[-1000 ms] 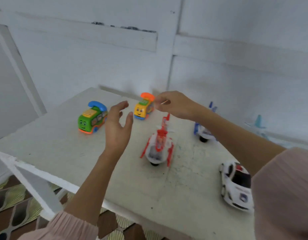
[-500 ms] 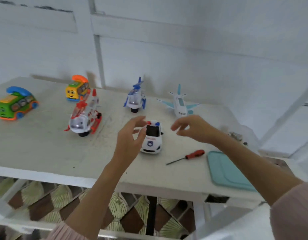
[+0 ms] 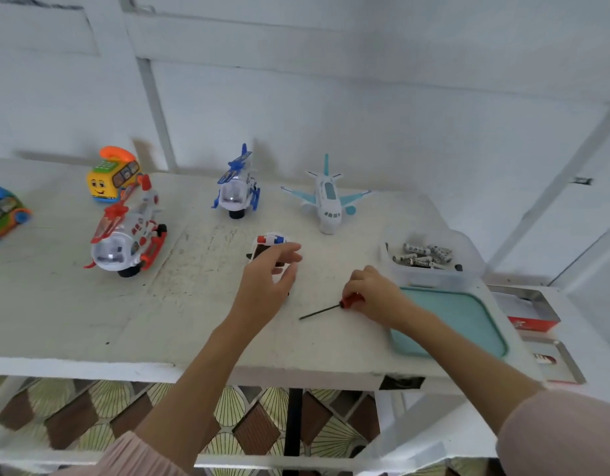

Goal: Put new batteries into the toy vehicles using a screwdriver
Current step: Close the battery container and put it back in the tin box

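Viewpoint: we look down from a head-worn camera at a white table (image 3: 73, 321) set against a white wall, with our two bare forearms reaching in from below.
Left hand: our left hand (image 3: 267, 283) hovers over the police car (image 3: 271, 242), fingers spread and loosely curved; we cannot tell whether they touch it.
Right hand: our right hand (image 3: 374, 293) curls its fingers round the red handle of the screwdriver (image 3: 331, 308), whose dark shaft lies on the table pointing left.
Police car: a white toy with red and blue roof lights, mid-table, mostly hidden behind the left hand.
Batteries: a small heap of batteries (image 3: 422, 255) sits in a clear tub (image 3: 434, 278) at the table's right, beyond a teal lid (image 3: 468, 321).
Other toys: a white and teal airplane (image 3: 327, 201) and a blue helicopter (image 3: 236, 188) stand near the wall; a red helicopter (image 3: 126, 233) is further left, just in front of a yellow bus (image 3: 113, 176); a green bus (image 3: 3, 213) is cut off by the left edge.
Far right: metal trays (image 3: 554, 359) rest on a lower surface beside the table.
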Demonstrator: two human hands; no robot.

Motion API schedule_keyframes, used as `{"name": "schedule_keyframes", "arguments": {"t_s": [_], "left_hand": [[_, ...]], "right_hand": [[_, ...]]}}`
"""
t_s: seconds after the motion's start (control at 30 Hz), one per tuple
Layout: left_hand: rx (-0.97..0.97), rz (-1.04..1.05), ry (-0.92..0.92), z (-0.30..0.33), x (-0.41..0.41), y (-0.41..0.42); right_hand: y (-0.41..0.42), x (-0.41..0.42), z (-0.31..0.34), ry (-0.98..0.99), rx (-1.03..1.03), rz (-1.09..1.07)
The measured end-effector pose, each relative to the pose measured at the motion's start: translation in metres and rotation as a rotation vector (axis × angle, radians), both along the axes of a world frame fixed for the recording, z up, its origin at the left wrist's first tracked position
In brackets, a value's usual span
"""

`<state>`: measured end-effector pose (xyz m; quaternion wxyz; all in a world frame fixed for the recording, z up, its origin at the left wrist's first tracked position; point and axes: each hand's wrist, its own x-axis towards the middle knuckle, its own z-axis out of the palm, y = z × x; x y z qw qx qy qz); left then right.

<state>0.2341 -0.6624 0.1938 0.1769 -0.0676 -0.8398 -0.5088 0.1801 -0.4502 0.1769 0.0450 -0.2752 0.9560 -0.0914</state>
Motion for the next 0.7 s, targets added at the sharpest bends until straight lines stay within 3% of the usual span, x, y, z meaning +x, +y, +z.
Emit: {"name": "schedule_keyframes", "arguments": {"t_s": [0.3,0.53,0.7], "left_hand": [[0.063,-0.019,0.071,0.012,-0.022,0.027],[0.023,0.01,0.045,0.003,-0.036,0.076],[0.025,-0.031,-0.003,-0.007,-0.031,0.111]], "right_hand": [[0.034,-0.014,0.03,0.243,-0.194,-0.041],[0.119,-0.034,0.048,0.193,-0.351,-0.338],[0.147,-0.046,0.038,0.103,-0.397,-0.375]]}}
